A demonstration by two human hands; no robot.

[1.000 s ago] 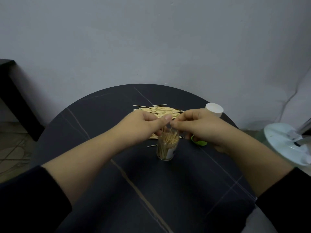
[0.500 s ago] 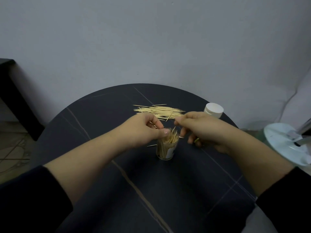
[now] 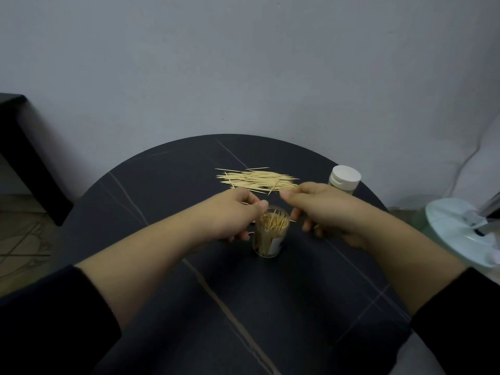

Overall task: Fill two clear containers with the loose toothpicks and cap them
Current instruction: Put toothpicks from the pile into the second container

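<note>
Hands [image 3: 238, 212] apart; label [image 3: 275, 243] (unreadable)

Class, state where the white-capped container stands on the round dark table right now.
In the head view the white-capped container stands near the round dark table's far right edge, right of the loose toothpick pile, just behind the right hand.

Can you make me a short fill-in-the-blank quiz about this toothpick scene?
1. The open jar between the two hands stands on a round ____ table.
2. The capped jar wears a ____ cap.
3. The loose toothpicks lie ____ the open jar, toward the wall.
4. The open jar is packed with ____.

Missing words: black; white; behind; toothpicks
</note>
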